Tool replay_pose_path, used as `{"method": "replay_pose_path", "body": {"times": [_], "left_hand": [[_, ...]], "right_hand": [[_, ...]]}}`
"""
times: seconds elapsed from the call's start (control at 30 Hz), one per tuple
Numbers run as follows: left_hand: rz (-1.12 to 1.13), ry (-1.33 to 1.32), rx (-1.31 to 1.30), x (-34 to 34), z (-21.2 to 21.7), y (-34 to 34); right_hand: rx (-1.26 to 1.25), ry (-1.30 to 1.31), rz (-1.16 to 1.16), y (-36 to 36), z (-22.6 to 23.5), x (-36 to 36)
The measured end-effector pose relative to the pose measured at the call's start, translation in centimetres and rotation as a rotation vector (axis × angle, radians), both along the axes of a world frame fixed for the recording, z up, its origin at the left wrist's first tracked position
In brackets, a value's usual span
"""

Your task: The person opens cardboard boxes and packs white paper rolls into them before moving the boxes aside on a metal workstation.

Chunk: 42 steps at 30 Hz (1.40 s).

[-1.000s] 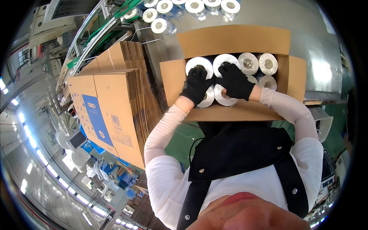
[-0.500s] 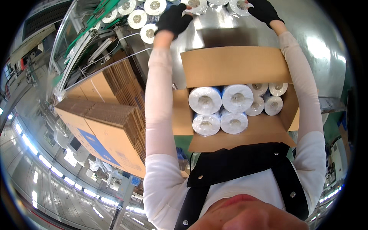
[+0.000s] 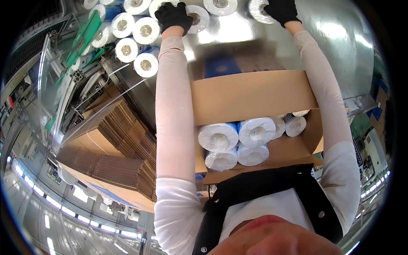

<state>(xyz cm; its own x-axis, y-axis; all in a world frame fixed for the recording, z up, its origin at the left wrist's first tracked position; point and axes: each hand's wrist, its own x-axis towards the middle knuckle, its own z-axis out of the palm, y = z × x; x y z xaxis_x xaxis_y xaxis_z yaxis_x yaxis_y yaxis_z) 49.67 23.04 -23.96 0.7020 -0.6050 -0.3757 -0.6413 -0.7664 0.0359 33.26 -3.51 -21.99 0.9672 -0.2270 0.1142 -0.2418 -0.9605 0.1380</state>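
My left hand (image 3: 174,18), in a black glove with spread fingers, lies at the far table over white paper rolls. It touches the side of one paper roll (image 3: 198,20) with a hollow core. My right hand (image 3: 284,10), also black-gloved, has its fingers closed on another paper roll (image 3: 257,10), near its core hole. Between them stands a third paper roll (image 3: 221,5), which neither hand touches. Nearer to me, an open cardboard box (image 3: 255,95) holds plastic-wrapped rolls (image 3: 218,137) with blue sides, several at its left and smaller-looking ones at its right, partly behind the raised flap.
Several more rolls (image 3: 145,30) crowd the far left of the shiny metal table (image 3: 340,55). Green guide rails (image 3: 87,34) run beside them. Stacks of flattened cardboard boxes (image 3: 106,170) stand to my left, near my left arm.
The view has shifted, so the box and rolls sit lower in it. The gap between the right-hand roll and the middle roll is wider. My left hand appears further left.
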Motion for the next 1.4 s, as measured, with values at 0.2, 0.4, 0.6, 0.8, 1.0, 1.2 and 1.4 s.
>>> {"method": "replay_pose_path", "body": {"times": [0.2,0.4,0.6,0.8,1.0,1.2,1.4], "left_hand": [[-0.186,-0.041,0.129,-2.6,0.7,1.9],[-0.086,0.100,-0.102,-3.5,7.7,5.8],[0.170,0.238,-1.174,-10.6,21.2,10.6],[-0.330,0.183,-0.845,-28.4,32.0,5.5],[-0.833,0.165,-0.584,-40.4,23.6,2.8],[-0.798,0.144,-0.082,-39.4,25.2,2.1],[-0.847,-0.080,-0.268,-42.2,24.5,0.5]], "right_hand": [[0.188,0.499,-0.091,-2.1,0.1,3.7],[0.359,0.674,0.228,-2.5,2.3,-0.7],[0.429,0.107,0.244,-6.4,18.2,-7.3],[1.249,-0.148,0.061,-10.7,21.3,-25.5],[1.015,-0.054,0.250,-5.0,20.4,-37.6],[0.788,0.061,0.676,2.6,24.8,-39.9],[0.608,0.233,0.595,9.3,21.1,-33.7]]}}
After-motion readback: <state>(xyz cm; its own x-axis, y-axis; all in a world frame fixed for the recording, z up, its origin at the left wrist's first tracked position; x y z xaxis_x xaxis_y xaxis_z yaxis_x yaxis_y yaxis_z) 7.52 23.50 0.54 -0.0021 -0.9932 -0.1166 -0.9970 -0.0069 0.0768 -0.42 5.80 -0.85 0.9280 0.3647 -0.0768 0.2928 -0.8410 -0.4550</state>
